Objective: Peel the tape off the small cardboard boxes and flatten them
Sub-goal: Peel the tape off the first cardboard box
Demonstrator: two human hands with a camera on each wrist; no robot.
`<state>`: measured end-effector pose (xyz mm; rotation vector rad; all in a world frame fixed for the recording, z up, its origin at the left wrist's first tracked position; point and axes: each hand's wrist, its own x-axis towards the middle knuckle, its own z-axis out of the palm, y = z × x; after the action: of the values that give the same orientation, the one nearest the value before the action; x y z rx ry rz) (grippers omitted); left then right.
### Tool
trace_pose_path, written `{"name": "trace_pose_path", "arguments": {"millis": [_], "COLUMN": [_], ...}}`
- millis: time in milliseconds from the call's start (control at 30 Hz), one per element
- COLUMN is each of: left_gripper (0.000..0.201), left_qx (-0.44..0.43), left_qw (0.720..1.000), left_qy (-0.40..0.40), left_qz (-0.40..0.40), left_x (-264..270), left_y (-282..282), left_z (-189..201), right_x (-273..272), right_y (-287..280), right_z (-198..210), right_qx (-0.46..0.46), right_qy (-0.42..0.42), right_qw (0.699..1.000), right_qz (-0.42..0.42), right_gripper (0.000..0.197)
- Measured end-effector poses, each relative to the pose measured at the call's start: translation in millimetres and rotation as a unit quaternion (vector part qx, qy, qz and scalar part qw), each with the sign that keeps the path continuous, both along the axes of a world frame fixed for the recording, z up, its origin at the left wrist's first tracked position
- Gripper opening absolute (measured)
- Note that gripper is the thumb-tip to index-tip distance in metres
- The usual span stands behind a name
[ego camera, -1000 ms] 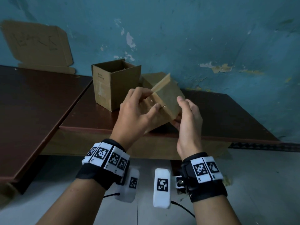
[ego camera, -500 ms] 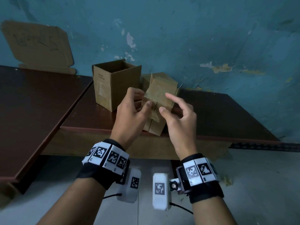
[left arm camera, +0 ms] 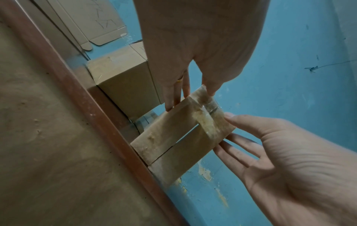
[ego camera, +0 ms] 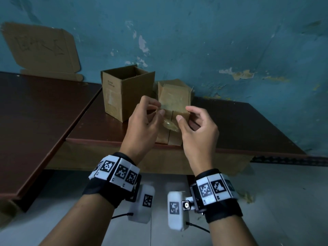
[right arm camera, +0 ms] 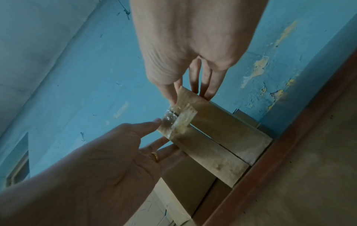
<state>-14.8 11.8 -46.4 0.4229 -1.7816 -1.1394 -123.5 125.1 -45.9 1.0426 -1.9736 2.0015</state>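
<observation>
Both hands, left hand (ego camera: 143, 121) and right hand (ego camera: 197, 128), pinch the taped box (ego camera: 173, 103); open box (ego camera: 126, 91) behind it.

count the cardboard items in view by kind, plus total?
Held box, taped, gripped by left hand and right hand: 1
Open box standing on the table: 1
Flat cardboard sheet leaning on the wall: 1
Total: 3. Whether more cardboard sits behind the held box cannot be told.
</observation>
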Motion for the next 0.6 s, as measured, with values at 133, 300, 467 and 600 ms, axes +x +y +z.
{"name": "trace_pose_path", "arguments": {"millis": [133, 300, 467, 600], "left_gripper": [0.013, 0.017, 0.017, 0.015], "left_qx": [0.003, -0.001, -0.004, 0.006], "left_qw": [0.999, 1.0, 0.999, 0.998], "left_qy": [0.032, 0.016, -0.018, -0.02], "left_qz": [-0.002, 0.006, 0.038, 0.051], "left_x": [-5.2, -5.3, -4.2, -5.5], "left_y": [0.4, 0.2, 2.0, 5.5], "left_z": [-2.8, -4.6, -7.8, -8.2], "right_x": [-1.7, -5.2, -7.8, -7.7], "right_y": [-2.0, -2.7, -2.6, -2.3], "right_z": [-1.8, -5.1, -7.9, -6.6], "right_qx": [-0.018, -0.01, 0.017, 0.047], "right_qy": [0.006, 0.0, 0.009, 0.02], "right_qw": [1.0, 1.0, 0.999, 0.997], "right_qz": [-0.005, -0.017, -0.038, -0.055], "right_gripper": [0.025, 0.023, 0.02, 0.018]}}
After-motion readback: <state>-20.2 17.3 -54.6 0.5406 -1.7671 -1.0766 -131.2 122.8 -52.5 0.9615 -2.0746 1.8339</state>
